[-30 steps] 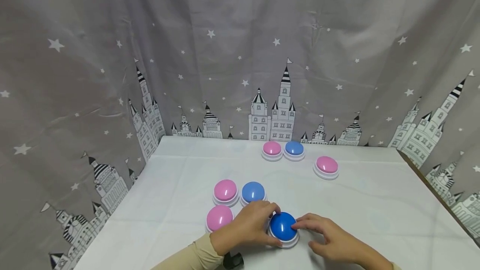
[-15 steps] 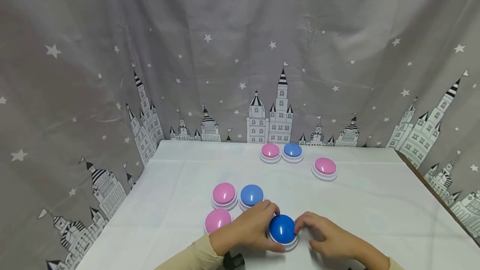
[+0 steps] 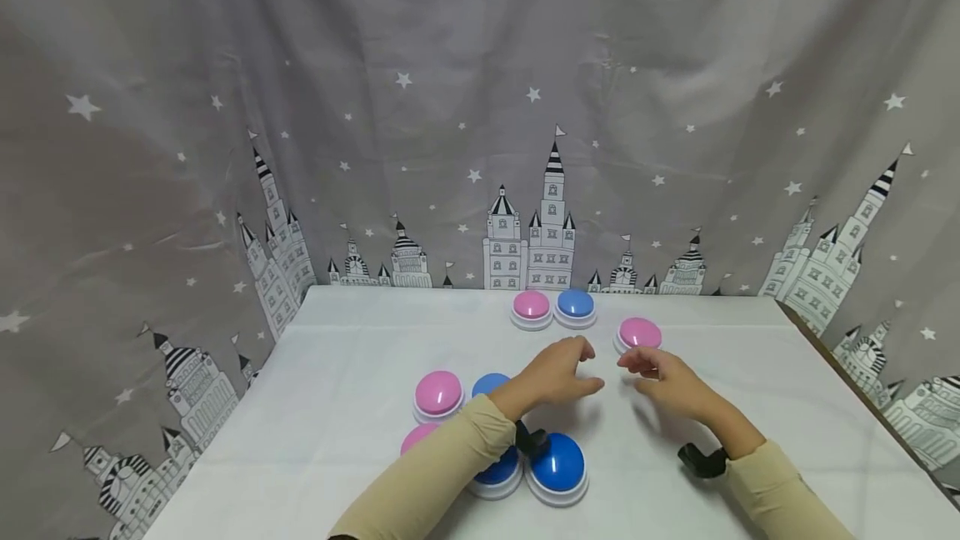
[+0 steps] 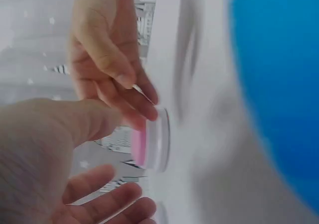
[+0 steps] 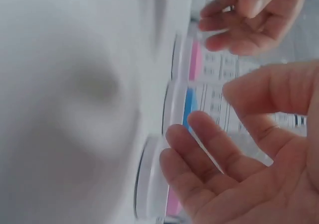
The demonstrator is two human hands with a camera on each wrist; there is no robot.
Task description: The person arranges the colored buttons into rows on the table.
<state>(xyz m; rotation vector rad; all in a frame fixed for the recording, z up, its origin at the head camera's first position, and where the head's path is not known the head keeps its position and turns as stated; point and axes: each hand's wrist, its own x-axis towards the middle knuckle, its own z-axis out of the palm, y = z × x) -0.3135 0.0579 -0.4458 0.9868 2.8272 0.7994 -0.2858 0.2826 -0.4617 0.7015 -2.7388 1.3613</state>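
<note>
My left hand [image 3: 558, 373] is above the table with its fingers loosely bent, and nothing is between its fingers and thumb. Facing it, my right hand [image 3: 667, 382] holds nothing either. Just beyond the right fingertips is a pink dome push button [image 3: 640, 332] on a white base, its front partly covered by them in the head view. Below the left wrist sits a dark blue push button [image 3: 557, 465]. A second dark blue button [image 3: 497, 475] beside it is half hidden by the left sleeve. In the left wrist view, a blue dome [image 4: 284, 84] looms close at the right edge.
A pink button [image 3: 532, 307] and a light blue button [image 3: 576, 305] stand side by side at the table's back edge. To the left are a pink button [image 3: 438, 392], another pink one [image 3: 417, 437] and a light blue one [image 3: 490, 383], partly covered by the left arm.
Both hands have left the front dark blue button and moved forward toward the right-hand pink button. The dark blue button stays on the table; another beside it now shows.
</note>
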